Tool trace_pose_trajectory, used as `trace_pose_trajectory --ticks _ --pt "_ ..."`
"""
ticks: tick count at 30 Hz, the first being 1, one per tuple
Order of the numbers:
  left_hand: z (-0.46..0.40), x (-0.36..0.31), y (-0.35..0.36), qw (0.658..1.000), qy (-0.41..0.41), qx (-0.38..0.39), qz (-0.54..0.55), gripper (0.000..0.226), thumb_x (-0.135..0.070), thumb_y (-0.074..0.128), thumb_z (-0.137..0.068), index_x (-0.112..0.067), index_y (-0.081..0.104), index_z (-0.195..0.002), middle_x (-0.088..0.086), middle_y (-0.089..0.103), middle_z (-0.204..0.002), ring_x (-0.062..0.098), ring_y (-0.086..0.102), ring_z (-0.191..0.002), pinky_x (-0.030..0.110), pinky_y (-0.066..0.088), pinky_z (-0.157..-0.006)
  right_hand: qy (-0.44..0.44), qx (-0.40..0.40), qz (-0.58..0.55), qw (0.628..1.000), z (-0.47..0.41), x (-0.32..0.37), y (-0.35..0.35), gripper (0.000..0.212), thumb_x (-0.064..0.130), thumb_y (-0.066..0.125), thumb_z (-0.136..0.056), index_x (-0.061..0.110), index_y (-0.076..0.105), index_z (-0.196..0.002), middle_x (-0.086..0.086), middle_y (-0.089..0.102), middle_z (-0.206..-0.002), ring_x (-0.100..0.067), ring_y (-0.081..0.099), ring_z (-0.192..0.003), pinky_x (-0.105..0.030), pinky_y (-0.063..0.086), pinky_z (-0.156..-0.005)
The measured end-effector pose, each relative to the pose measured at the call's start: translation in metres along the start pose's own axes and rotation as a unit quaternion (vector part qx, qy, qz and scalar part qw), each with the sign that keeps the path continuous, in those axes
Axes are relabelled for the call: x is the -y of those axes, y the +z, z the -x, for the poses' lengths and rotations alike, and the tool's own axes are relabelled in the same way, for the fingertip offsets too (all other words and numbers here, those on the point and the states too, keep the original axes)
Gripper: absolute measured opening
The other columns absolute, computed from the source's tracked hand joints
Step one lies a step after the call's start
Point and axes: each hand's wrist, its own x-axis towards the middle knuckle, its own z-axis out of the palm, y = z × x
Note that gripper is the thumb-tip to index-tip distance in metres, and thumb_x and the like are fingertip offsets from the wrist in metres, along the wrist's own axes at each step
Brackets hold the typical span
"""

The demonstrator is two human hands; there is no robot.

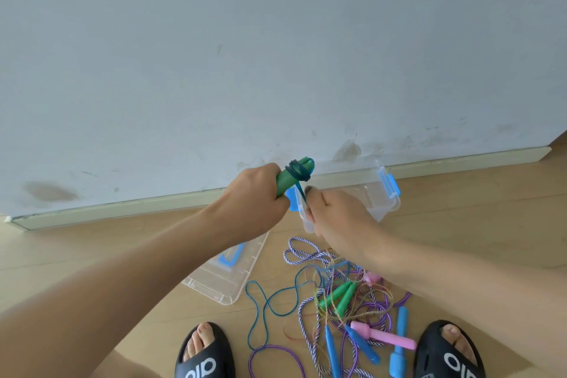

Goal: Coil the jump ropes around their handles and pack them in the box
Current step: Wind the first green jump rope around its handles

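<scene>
My left hand grips a pair of green handles held up above the floor, with a few turns of blue rope wound around their top. My right hand pinches the same blue rope just below the handles; the rest of that rope trails down to loops on the floor. The clear plastic box with blue latches stands open behind my hands, by the wall. A tangled pile of other jump ropes lies on the floor, with green, pink and blue handles.
The clear box lid with a blue handle lies on the wooden floor left of the pile. My feet in black slippers stand at the bottom edge. A white wall and baseboard run behind the box.
</scene>
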Motion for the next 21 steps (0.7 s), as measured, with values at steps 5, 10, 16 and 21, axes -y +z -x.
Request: trace_pose_trajectory --ticks 5,10,16,21 --pt "-0.008 0.016 0.002 0.99 -0.008 0.015 -0.137 0.01 -0.012 0.047 -0.088 -0.013 0.037 -0.085 0.004 0.045 -0.07 0.019 0.039 -0.055 0.031 0.026 -0.046 -0.142 -0.004 0.192 0.971 0.015 0.011 -0.01 0.041 0.032 0.04 -0.101 0.014 0.042 -0.064 -0.005 0.047 -0.055 -0.028 0.045 -0.059 -0.04 0.039 -0.057" --pt "-0.004 0.015 0.011 0.971 0.059 0.053 -0.224 0.009 -0.012 0.046 -0.09 -0.012 0.042 -0.098 0.002 0.042 -0.07 0.02 0.04 -0.055 0.033 0.028 -0.046 -0.236 -0.017 0.202 0.95 0.013 0.018 -0.026 0.045 0.039 0.048 -0.098 0.015 0.038 -0.061 0.0 0.043 -0.048 -0.018 0.035 -0.049 -0.034 0.03 -0.051" --pt "0.006 -0.009 0.008 0.951 0.14 0.056 -0.271 0.012 -0.013 0.044 -0.09 -0.016 0.033 -0.092 0.004 0.05 -0.081 0.028 0.048 -0.065 0.033 0.026 -0.044 -0.211 -0.037 0.111 0.97 -0.016 0.009 -0.056 0.053 0.041 0.054 -0.098 0.015 0.029 -0.059 0.004 0.023 -0.053 -0.012 0.023 -0.051 -0.027 0.021 -0.049" --pt "0.016 -0.019 0.0 0.949 0.199 0.046 -0.24 0.015 -0.022 0.048 -0.09 -0.019 0.035 -0.097 -0.003 0.045 -0.08 0.027 0.045 -0.068 0.031 0.025 -0.047 -0.144 0.056 0.003 0.988 -0.026 -0.001 -0.059 0.056 0.051 0.058 -0.093 0.015 0.032 -0.059 0.003 0.027 -0.056 -0.017 0.024 -0.055 -0.028 0.021 -0.051"
